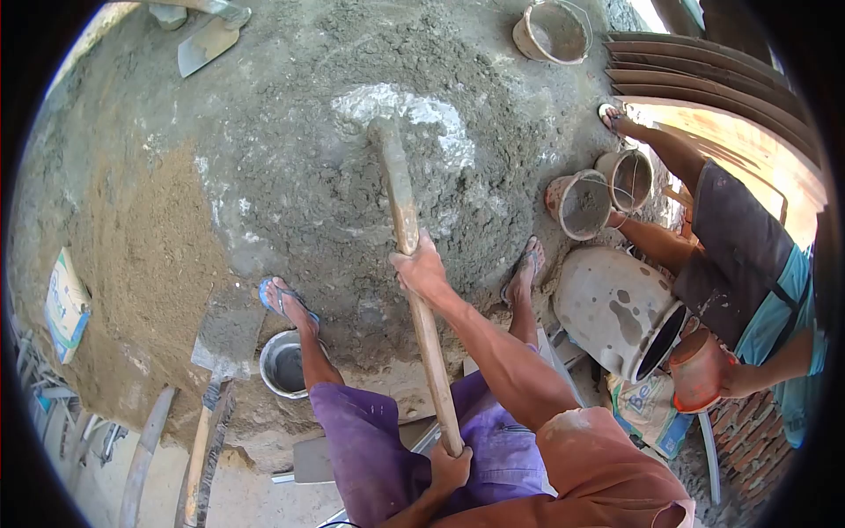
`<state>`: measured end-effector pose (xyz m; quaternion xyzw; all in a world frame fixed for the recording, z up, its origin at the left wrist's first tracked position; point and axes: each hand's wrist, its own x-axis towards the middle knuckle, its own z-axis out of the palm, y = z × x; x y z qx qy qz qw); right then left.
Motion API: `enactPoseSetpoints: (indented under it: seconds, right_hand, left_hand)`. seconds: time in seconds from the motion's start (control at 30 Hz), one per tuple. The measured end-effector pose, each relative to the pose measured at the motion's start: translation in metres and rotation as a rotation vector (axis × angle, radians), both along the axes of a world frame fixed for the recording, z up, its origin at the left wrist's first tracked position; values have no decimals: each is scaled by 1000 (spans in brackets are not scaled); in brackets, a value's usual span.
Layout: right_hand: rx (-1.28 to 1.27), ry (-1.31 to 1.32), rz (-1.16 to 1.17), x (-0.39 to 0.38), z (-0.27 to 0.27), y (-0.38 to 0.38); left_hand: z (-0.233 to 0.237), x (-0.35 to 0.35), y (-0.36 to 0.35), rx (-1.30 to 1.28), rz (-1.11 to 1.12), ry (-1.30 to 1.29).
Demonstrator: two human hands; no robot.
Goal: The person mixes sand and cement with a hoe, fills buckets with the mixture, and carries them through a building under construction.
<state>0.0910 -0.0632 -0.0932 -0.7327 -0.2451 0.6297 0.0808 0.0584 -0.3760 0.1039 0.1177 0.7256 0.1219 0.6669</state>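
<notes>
My right hand [422, 266] is wrapped round the middle of a long wooden-handled hoe [428, 343]. Lower down, between my thighs, my left hand [450, 467] grips the same handle close to its butt end. The handle runs forward, and its thick far end reaches into wet grey mortar [308, 194]. Whatever blade it carries is hidden there. A patch of white powder [431, 114] lies around that far end. My sandalled feet stand apart on either side of the handle.
Brown sand [150, 229] and a cement bag [67, 304] lie left, with a shovel [224, 339] and a bucket [286, 365] nearer. Right, a co-worker holds a reddish bucket [695, 370] beside a tipped drum [612, 308]; several mortar buckets [581, 207] stand near. Another blade [209, 46] rests upper left.
</notes>
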Motion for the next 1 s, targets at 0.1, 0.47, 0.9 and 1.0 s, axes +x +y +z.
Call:
enactPoseSetpoints:
  seconds: [0.1, 0.47, 0.9, 1.0]
  right_hand:
    - [184, 78, -274, 46, 30, 5]
    - [418, -167, -579, 93, -70, 174]
    - [123, 257, -1003, 97, 49, -24]
    - [297, 76, -1125, 140, 44, 10]
  left_hand:
    - [-1, -6, 8, 59, -144, -41]
    - [-117, -118, 241, 319, -621, 53]
    - [75, -85, 127, -17, -832, 151]
    - [26, -110, 190, 141, -1047, 110]
